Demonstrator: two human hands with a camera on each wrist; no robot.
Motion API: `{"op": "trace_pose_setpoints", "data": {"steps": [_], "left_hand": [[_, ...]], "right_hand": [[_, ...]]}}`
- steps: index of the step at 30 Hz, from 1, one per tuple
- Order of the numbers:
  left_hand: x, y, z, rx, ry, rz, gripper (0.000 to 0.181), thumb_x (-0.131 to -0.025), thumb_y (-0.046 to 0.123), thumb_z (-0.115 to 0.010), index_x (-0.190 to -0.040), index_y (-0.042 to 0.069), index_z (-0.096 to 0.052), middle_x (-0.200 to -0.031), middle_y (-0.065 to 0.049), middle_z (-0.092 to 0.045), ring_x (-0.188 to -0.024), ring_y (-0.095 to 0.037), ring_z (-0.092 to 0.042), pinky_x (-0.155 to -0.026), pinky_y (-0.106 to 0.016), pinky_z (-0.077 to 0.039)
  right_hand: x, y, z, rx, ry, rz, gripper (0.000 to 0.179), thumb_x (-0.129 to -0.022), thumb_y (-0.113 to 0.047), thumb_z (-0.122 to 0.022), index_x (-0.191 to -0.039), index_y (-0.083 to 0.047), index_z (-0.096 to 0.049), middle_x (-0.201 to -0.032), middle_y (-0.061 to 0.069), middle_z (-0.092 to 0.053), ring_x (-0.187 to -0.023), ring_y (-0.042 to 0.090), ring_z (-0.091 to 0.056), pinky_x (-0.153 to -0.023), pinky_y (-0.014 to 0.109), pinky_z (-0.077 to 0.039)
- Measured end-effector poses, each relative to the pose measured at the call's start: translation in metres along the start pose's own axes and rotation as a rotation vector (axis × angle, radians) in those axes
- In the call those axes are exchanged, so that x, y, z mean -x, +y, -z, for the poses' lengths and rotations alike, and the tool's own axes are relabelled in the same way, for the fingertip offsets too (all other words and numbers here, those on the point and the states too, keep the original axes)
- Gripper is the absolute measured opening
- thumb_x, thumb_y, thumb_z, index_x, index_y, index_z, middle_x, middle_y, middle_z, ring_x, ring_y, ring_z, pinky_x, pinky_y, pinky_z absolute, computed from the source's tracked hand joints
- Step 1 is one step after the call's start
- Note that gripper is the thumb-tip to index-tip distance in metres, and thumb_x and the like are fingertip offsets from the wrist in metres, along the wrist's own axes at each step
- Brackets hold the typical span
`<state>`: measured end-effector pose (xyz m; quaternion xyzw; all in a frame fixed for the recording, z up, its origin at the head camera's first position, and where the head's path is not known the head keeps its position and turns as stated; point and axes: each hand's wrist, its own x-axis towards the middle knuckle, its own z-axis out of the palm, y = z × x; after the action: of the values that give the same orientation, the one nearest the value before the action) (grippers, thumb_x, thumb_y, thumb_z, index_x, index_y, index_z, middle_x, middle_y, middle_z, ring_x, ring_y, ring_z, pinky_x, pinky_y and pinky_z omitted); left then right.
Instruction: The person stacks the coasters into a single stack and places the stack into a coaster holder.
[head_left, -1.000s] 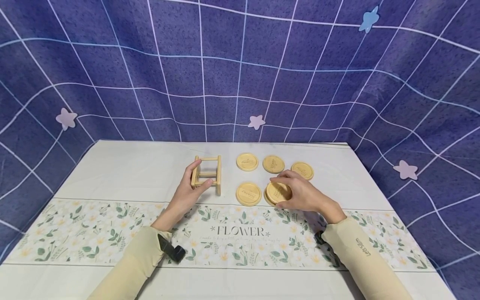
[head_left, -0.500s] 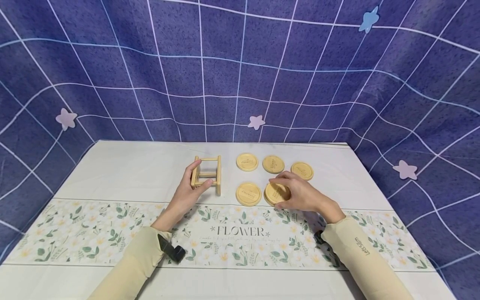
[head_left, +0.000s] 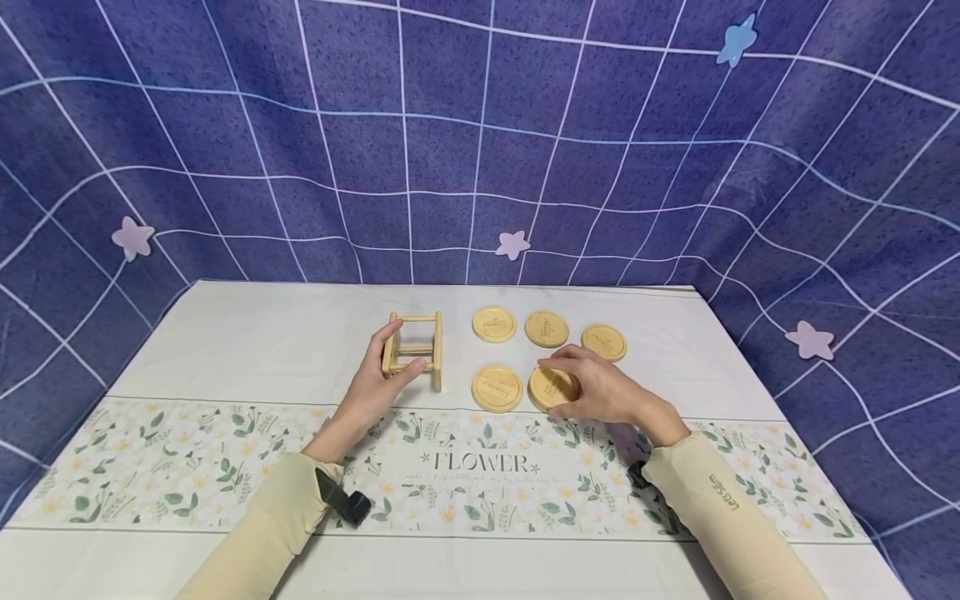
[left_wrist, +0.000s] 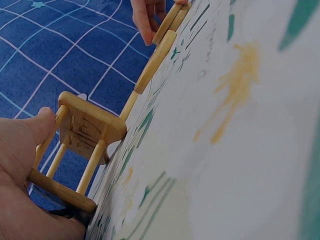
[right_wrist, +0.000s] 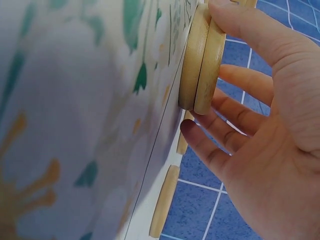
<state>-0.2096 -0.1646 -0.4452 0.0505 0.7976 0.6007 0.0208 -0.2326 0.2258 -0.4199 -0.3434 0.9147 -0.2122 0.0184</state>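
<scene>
My left hand (head_left: 371, 390) grips a small wooden coaster rack (head_left: 438, 358), thumb on its front rod and fingers at its left side. In the left wrist view, engraved writing shows on the rack's side panel (left_wrist: 92, 120), and no coaster is between the rods. To the right, my right hand (head_left: 606, 387) holds a round wooden coaster (head_left: 553, 386) by its edge, thumb in front and fingers behind. The right wrist view shows this upper coaster (right_wrist: 211, 65) lying flush on a second, lower coaster (right_wrist: 193, 65). Part of their right edge is hidden by the hand.
Left of the stack lies another coaster (head_left: 497, 388). Behind stand three more in a row: a left one (head_left: 494, 324), a middle one (head_left: 547, 329) and a right one (head_left: 604, 342). A flower-print cloth (head_left: 480, 508) covers the table; a blue grid curtain (head_left: 450, 150) hangs behind.
The upper coaster, earlier offset over the lower one, has come down and lined up with it under my right hand. My left hand and the rack have stayed put.
</scene>
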Motion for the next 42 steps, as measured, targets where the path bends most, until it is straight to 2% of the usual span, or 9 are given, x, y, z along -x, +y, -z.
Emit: {"op": "trace_pose_setpoints", "data": {"steps": [14,23,35,42], "left_hand": [[-0.0006,-0.0004,-0.0005,0.003,0.000,0.013,0.087,-0.113,0.034,-0.069,-0.180,0.028,-0.014,-0.186,-0.015,-0.010,-0.170,-0.042,-0.014,-0.134,-0.063,-0.021],[-0.0012,-0.0008,-0.0005,-0.013,0.009,0.015,0.087,-0.113,0.035,-0.069,-0.180,0.029,-0.015,-0.186,-0.014,-0.012,-0.170,-0.041,-0.014,-0.135,-0.063,-0.019],[-0.0007,-0.0001,-0.0004,-0.008,0.005,0.004,0.086,-0.113,0.034,-0.069,-0.180,0.026,-0.015,-0.186,-0.010,-0.010,-0.171,-0.040,-0.011,-0.135,-0.063,-0.017],[-0.0022,-0.0016,-0.0003,-0.008,0.014,-0.019,0.084,-0.113,0.032,-0.069,-0.179,0.024,-0.018,-0.187,0.002,-0.004,-0.172,-0.036,-0.008,-0.136,-0.060,-0.015]], "right_hand": [[-0.0001,-0.0029,0.0020,0.000,-0.004,0.014,0.081,-0.085,-0.025,-0.100,-0.153,0.000,-0.064,-0.144,0.017,-0.065,-0.130,0.034,-0.065,-0.108,0.054,-0.055],[0.0007,-0.0030,0.0020,0.001,-0.005,0.018,0.081,-0.086,-0.025,-0.100,-0.154,0.000,-0.064,-0.144,0.016,-0.065,-0.129,0.033,-0.065,-0.107,0.053,-0.055],[0.0002,-0.0024,0.0021,-0.030,-0.015,0.020,0.082,-0.088,-0.028,-0.098,-0.158,-0.004,-0.061,-0.146,0.017,-0.064,-0.134,0.038,-0.063,-0.114,0.060,-0.051],[-0.0013,-0.0053,0.0034,-0.032,0.005,0.017,0.087,-0.085,-0.025,-0.100,-0.159,-0.006,-0.060,-0.149,0.017,-0.063,-0.136,0.039,-0.061,-0.118,0.061,-0.048]]}}
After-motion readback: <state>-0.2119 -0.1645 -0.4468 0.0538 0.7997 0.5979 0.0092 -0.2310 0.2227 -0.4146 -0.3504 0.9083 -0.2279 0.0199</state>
